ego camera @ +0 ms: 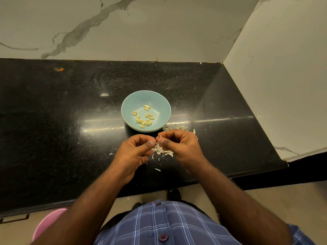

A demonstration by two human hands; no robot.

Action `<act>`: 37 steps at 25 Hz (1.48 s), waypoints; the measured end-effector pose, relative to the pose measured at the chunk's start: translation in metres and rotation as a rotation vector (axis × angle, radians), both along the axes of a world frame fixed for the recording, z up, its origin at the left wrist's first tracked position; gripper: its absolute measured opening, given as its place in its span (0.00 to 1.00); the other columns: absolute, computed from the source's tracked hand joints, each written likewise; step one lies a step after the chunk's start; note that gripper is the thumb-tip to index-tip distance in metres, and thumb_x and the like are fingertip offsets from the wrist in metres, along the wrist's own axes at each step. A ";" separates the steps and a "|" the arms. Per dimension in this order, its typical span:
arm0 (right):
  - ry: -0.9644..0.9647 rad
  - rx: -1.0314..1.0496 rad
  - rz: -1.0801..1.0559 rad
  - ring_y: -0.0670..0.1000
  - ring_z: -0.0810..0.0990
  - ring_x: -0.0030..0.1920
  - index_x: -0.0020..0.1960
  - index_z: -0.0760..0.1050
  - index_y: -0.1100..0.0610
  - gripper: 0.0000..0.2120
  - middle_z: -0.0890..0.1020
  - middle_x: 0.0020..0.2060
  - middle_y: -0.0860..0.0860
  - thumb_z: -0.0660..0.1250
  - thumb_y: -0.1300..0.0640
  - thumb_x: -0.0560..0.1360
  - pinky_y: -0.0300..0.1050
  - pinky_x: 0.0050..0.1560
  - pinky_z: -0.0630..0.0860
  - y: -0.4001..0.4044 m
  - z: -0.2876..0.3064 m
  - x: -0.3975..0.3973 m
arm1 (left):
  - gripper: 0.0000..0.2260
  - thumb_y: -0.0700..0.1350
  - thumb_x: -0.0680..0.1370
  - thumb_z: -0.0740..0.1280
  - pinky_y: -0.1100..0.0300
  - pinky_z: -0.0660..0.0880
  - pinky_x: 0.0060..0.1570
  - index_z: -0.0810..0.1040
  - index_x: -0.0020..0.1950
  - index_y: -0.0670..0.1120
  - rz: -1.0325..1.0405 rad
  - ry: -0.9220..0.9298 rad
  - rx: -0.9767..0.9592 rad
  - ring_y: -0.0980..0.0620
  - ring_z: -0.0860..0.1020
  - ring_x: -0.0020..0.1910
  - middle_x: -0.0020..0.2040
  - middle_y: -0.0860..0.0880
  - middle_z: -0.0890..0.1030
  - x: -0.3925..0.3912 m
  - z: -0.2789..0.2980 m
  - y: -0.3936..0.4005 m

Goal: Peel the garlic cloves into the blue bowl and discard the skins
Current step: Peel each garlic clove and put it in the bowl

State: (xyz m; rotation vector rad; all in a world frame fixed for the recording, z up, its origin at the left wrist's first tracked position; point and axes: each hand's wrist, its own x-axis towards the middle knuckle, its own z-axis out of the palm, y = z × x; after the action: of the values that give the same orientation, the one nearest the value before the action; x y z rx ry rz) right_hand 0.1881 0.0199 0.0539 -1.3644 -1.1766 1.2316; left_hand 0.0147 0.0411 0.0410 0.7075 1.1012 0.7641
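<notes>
A light blue bowl (160, 103) stands on the black counter and holds several peeled yellowish garlic cloves (143, 116). Just in front of it my left hand (137, 152) and my right hand (178, 146) meet with curled fingers. Both pinch one small garlic clove (160, 138) between thumbs and fingertips; most of it is hidden. Under the hands lies a heap of papery skins (161, 151), and more skins (175, 127) lie to the right of the bowl.
The black granite counter (70, 121) ends at a marble wall behind and on the right. Small skin flakes (158, 169) lie near the front edge. A pink tub (46, 225) shows below the counter at lower left.
</notes>
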 end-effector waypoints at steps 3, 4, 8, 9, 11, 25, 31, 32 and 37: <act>-0.025 0.002 0.002 0.47 0.82 0.38 0.48 0.85 0.54 0.08 0.86 0.38 0.50 0.73 0.66 0.76 0.43 0.43 0.79 0.001 0.000 -0.001 | 0.12 0.45 0.70 0.75 0.63 0.74 0.36 0.84 0.52 0.43 0.009 -0.037 0.069 0.55 0.79 0.38 0.43 0.48 0.84 -0.001 0.006 -0.001; -0.042 0.007 0.012 0.47 0.80 0.37 0.47 0.85 0.54 0.08 0.85 0.36 0.51 0.73 0.66 0.76 0.45 0.42 0.79 0.002 -0.001 -0.001 | 0.12 0.44 0.70 0.75 0.63 0.73 0.36 0.84 0.52 0.42 0.004 -0.037 0.092 0.56 0.79 0.38 0.43 0.48 0.84 0.000 0.008 -0.001; -0.115 -0.008 0.030 0.46 0.80 0.37 0.45 0.83 0.54 0.06 0.84 0.35 0.49 0.72 0.64 0.77 0.46 0.43 0.79 0.001 -0.002 -0.001 | 0.12 0.43 0.69 0.75 0.61 0.72 0.35 0.85 0.51 0.43 0.004 -0.061 0.129 0.55 0.79 0.38 0.42 0.47 0.84 0.002 0.008 -0.004; -0.114 -0.020 0.032 0.47 0.80 0.37 0.45 0.82 0.55 0.05 0.83 0.35 0.49 0.72 0.63 0.77 0.47 0.43 0.79 0.001 -0.002 -0.001 | 0.11 0.43 0.69 0.75 0.62 0.72 0.35 0.85 0.51 0.44 0.008 -0.073 0.128 0.55 0.78 0.38 0.42 0.46 0.84 0.002 0.008 -0.005; -0.121 -0.048 0.056 0.49 0.79 0.37 0.45 0.81 0.57 0.03 0.83 0.35 0.52 0.71 0.61 0.78 0.48 0.42 0.79 0.001 -0.003 0.000 | 0.10 0.42 0.69 0.75 0.62 0.72 0.35 0.86 0.50 0.44 0.006 -0.083 0.131 0.55 0.78 0.37 0.41 0.46 0.84 0.002 0.009 -0.005; -0.369 0.115 0.008 0.51 0.84 0.43 0.46 0.83 0.57 0.04 0.85 0.40 0.51 0.75 0.64 0.74 0.52 0.47 0.83 -0.001 -0.006 0.001 | 0.05 0.37 0.78 0.69 0.64 0.72 0.35 0.83 0.52 0.39 -0.019 -0.087 0.011 0.55 0.79 0.35 0.40 0.46 0.83 0.004 0.004 -0.004; -0.664 0.417 -0.013 0.45 0.80 0.40 0.44 0.83 0.59 0.04 0.83 0.39 0.47 0.74 0.66 0.72 0.37 0.41 0.77 0.001 -0.009 -0.001 | 0.05 0.39 0.80 0.68 0.66 0.73 0.32 0.82 0.52 0.40 0.026 -0.163 -0.135 0.56 0.79 0.34 0.38 0.47 0.82 0.007 0.002 -0.004; -0.621 0.338 -0.012 0.44 0.80 0.40 0.45 0.83 0.58 0.04 0.83 0.39 0.46 0.75 0.65 0.72 0.36 0.42 0.77 0.001 -0.008 0.000 | 0.04 0.39 0.79 0.68 0.66 0.74 0.32 0.83 0.51 0.41 0.028 -0.157 -0.124 0.56 0.79 0.35 0.39 0.47 0.83 0.006 0.001 -0.004; -0.727 0.526 -0.051 0.48 0.80 0.40 0.43 0.82 0.59 0.05 0.82 0.39 0.50 0.74 0.68 0.71 0.40 0.41 0.77 0.001 -0.012 -0.003 | 0.05 0.41 0.79 0.69 0.67 0.74 0.31 0.84 0.47 0.42 0.039 -0.215 -0.177 0.55 0.78 0.35 0.39 0.47 0.82 0.008 0.003 -0.004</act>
State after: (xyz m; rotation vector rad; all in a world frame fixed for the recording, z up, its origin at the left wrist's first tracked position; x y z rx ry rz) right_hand 0.1854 0.0208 0.0421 -1.4416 -1.7864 0.3108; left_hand 0.0226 0.0375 0.0438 0.4444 0.9743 0.7477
